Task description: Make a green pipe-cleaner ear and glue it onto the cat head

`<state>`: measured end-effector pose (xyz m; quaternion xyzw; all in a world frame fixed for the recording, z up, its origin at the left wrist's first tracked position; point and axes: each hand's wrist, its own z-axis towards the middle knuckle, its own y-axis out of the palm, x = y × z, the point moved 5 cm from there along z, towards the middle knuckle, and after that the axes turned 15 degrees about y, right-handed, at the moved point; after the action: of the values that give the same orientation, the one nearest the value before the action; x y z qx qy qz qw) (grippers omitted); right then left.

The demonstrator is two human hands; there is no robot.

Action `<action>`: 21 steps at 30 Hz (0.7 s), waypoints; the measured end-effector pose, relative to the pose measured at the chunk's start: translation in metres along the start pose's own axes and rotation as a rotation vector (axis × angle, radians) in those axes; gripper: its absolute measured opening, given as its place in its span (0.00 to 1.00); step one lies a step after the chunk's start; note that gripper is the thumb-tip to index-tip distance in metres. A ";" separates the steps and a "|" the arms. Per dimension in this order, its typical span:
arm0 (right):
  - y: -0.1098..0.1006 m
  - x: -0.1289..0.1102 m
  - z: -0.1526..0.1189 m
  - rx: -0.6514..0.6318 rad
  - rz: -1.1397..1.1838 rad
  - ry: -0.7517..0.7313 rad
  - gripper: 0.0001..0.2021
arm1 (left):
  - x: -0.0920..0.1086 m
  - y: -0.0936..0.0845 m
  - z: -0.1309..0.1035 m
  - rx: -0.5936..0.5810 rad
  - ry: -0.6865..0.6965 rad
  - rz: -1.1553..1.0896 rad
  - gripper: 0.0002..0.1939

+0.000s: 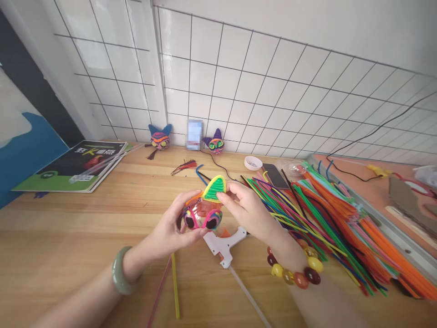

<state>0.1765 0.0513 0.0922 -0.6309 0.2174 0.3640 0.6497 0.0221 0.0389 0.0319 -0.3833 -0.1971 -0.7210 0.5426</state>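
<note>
Held above the table is a clear plastic animal head (204, 209) with large dark eyes ringed in pink and multicoloured pipe cleaner. My left hand (179, 221) wraps round its left side, thumb along the lower edge. A green pipe-cleaner ear (215, 190) with a yellow rim stands at the head's top right. Between thumb and fingers, my right hand (244, 205) pinches this ear at its right edge. Beneath the hands lies a white hot glue gun (223, 246) with a glue stick (249, 296) extending from it. The head's back is hidden.
Bundles of coloured pipe cleaners (327, 223) cover the right side. A phone (275, 176) and a pink bowl (253, 163) lie behind them. Two finished heads, one blue-eared (160, 137) and one purple-eared (215, 142), stand by the grid wall. A book (75, 166) lies at left.
</note>
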 end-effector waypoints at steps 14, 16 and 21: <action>0.000 -0.006 -0.003 0.023 -0.121 -0.060 0.09 | 0.004 0.000 0.003 -0.017 0.131 0.043 0.31; 0.001 -0.006 -0.003 0.017 -0.124 -0.052 0.09 | 0.005 0.000 0.003 -0.020 0.142 0.049 0.31; 0.002 -0.006 -0.003 0.008 -0.121 -0.032 0.08 | 0.005 0.001 0.003 -0.035 0.120 0.071 0.29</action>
<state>0.1721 0.0469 0.0950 -0.6345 0.1700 0.3331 0.6764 0.0231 0.0377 0.0378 -0.3556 -0.1378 -0.7264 0.5718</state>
